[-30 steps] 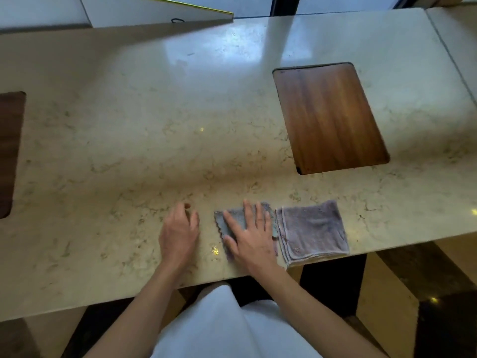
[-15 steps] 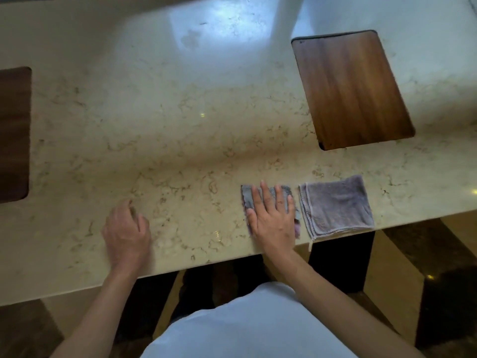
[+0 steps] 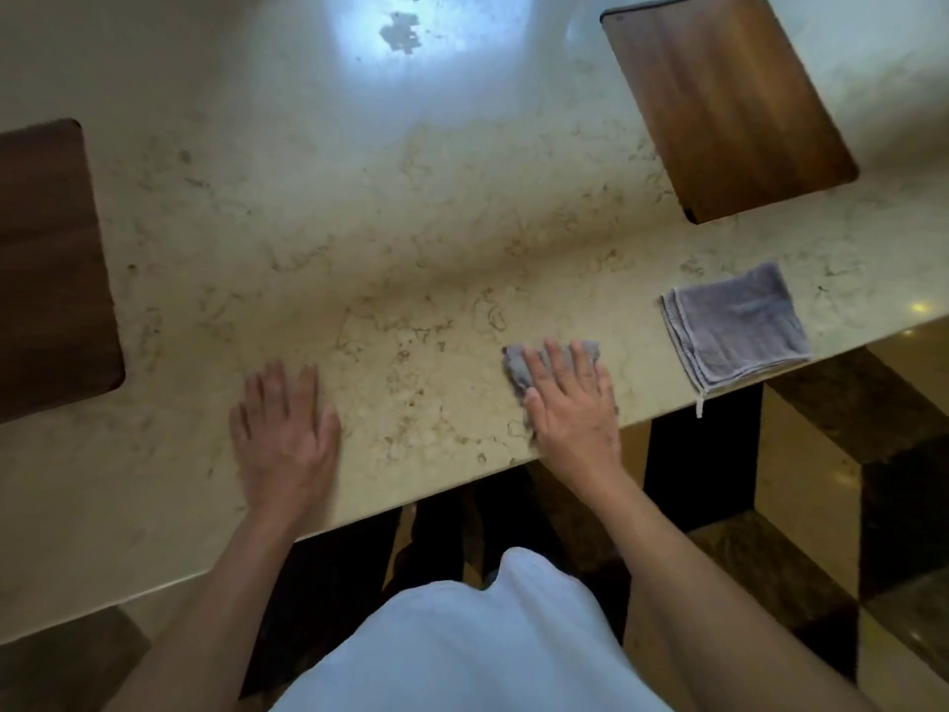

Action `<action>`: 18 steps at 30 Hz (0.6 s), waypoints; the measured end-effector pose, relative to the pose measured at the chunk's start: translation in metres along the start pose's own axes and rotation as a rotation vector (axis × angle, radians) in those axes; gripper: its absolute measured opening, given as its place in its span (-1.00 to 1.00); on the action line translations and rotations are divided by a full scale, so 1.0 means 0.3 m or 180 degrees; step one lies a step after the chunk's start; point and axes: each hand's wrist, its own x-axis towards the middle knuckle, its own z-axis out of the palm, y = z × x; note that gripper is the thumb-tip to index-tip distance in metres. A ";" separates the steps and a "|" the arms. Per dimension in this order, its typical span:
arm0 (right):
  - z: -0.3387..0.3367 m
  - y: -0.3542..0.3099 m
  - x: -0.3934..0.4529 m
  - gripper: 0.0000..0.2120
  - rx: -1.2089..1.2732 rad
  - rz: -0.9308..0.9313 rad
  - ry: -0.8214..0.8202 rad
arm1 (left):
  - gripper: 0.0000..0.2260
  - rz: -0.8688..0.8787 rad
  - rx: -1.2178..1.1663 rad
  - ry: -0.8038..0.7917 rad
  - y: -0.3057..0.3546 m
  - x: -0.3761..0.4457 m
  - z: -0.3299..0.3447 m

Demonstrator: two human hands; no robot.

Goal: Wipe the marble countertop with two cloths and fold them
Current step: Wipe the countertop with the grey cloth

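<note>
My right hand (image 3: pixel 572 403) lies flat, fingers spread, on a small grey cloth (image 3: pixel 518 364) near the front edge of the beige marble countertop (image 3: pixel 385 238); most of that cloth is hidden under the palm. A second grey-purple cloth (image 3: pixel 739 326) lies folded in a square to the right, at the counter's front edge, apart from my hand. My left hand (image 3: pixel 285 434) rests flat and empty on the bare marble, well left of the small cloth.
A wooden inset panel (image 3: pixel 729 100) sits in the counter at the back right, another dark wooden panel (image 3: pixel 46 269) at the left edge. A wet smear (image 3: pixel 400 36) shines at the back. Below the front edge are dark floor tiles and my white shirt.
My right hand has slid the small cloth to the left, away from the folded cloth, so the gap between them has grown. My left hand has moved left and lies flat on the marble.
</note>
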 end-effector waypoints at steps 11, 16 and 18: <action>0.083 -0.576 -0.175 -0.47 0.0418 -0.1388 -0.0125 | -0.45 0.0098 -0.0111 0.0026 -0.021 0.001 -0.002; 0.009 -0.206 -0.003 -0.45 -0.0073 -0.0738 -0.0032 | -0.49 -0.0015 -0.0111 0.0164 -0.091 0.004 -0.042; -0.033 -0.118 0.069 -0.44 -0.0019 0.0216 0.0063 | -0.50 -0.0185 0.0002 0.0218 -0.153 -0.008 -0.052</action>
